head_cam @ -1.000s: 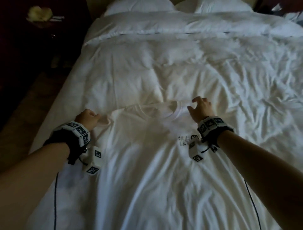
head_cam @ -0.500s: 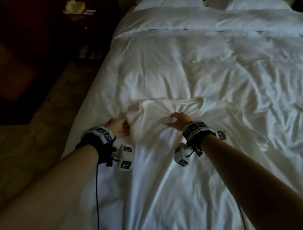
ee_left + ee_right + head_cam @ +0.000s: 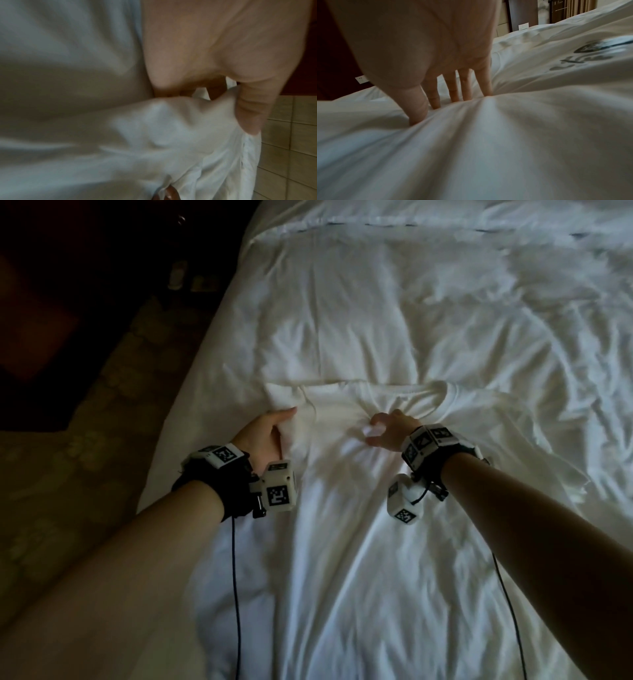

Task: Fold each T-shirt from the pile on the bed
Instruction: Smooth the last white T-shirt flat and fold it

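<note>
While I lean over the bed (image 3: 342,302), a white T-shirt (image 3: 359,542) lies spread flat on the rumpled white cover in front of me, its collar (image 3: 442,392) pointing away from me toward the head of the bed and its hem running down past the lower edge of the head view. My left hand (image 3: 265,436) sits at the shirt's left shoulder, where the sleeve (image 3: 284,398) is bunched up. From the left wrist view my thumb (image 3: 248,108) is curled against a ridge of the white cloth and my fingers tuck in behind it, so I am pinching a fold of the shirt there. My right hand (image 3: 390,429) is planted on the chest of the shirt just below the collar. Seen from the right wrist, my fingers (image 3: 465,86) point straight down with small gaps between them, and their tips and the thumb tip dig into the cloth; creases fan out from that spot. A dark printed mark (image 3: 590,54) shows on the shirt off to the right of that hand. Both wrists wear black bands with white marker cubes, and thin black cables (image 3: 236,594) trail back along my forearms. Beside the bed on my left is a dim patterned floor (image 3: 85,457).
</note>
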The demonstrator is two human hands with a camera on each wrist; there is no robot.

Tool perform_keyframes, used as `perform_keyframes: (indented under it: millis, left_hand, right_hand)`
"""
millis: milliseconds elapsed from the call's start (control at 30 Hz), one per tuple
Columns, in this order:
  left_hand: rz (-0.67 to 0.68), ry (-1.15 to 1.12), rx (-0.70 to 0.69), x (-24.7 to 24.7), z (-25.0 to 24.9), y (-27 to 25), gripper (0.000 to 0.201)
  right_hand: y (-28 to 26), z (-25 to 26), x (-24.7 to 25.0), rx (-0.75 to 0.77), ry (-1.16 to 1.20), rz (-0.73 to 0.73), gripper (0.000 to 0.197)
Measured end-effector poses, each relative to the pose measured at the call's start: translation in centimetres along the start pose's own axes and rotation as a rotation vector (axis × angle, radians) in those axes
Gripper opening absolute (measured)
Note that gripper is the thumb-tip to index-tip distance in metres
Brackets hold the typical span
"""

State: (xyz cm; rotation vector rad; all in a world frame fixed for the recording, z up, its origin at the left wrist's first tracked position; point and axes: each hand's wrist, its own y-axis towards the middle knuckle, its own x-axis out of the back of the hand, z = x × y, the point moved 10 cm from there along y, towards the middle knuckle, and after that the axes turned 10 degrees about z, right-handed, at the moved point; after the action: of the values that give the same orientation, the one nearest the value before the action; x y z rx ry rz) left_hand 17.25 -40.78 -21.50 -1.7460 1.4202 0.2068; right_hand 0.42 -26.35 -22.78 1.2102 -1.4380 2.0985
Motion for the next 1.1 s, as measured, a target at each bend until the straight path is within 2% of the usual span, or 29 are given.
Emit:
perform_keyframes:
  millis: [67,200,300,367,467,567,667,733,800,867,1000,1100]
  left_hand:
    - [0.051,-0.025,-0.041,-0.5,-0.7,-0.5,0.050]
    - [0.047,-0.084,-0.136,0.5,-2.2,-1.1,0.031]
    - [0.035,-0.110,-0.168,1.6,-2.5,-1.1,0.036]
    - [-0.065,-0.097,-0.204,2.8,-3.0,-1.4,0.037]
    - [-0.290,0.024,-0.254,6.4,-4.2,-2.5,0.014]
    - [-0.483,0.005,-0.320,9.4,-4.8,-4.8,0.025]
    - [-0.632,-0.012,-0.478,10.5,-5.7,-7.4,0.024]
    - [-0.636,-0.092,-0.537,11.0,-5.2,-7.9,0.032]
    - [-0.536,-0.190,-0.453,10.5,-3.4,-7.1,0.042]
    - [-0.460,-0.179,-0.306,9.3,-1.5,-6.7,0.035]
    - [-0.331,0.044,-0.055,6.7,0.8,-6.9,0.029]
    - [-0.340,0.243,-0.029,5.7,0.2,-7.6,0.020]
  right_hand:
    - [0.0,0.0,0.0,0.002,-0.003,0.001,0.059]
    - [-0.1,-0.1,0.0,-0.010,-0.010,0.009,0.059]
    - [-0.1,-0.1,0.1,-0.013,-0.004,0.009,0.059]
    - [-0.1,-0.1,0.2,-0.012,0.012,0.008,0.059]
    - [0.1,-0.1,0.3,-0.017,0.014,0.009,0.061]
    - [0.0,0.1,0.2,-0.025,0.003,0.014,0.061]
    - [-0.1,0.2,0.0,-0.023,-0.007,0.016,0.061]
    - [-0.2,0.2,-0.2,-0.020,-0.004,0.011,0.061]
    - [-0.4,0.1,-0.3,-0.016,-0.006,0.006,0.060]
    - [-0.5,0.1,-0.4,-0.008,-0.010,0.001,0.058]
    - [-0.6,0.2,-0.6,0.003,0.003,-0.011,0.057]
    - [-0.7,0.4,-0.7,0.002,-0.021,-0.016,0.058]
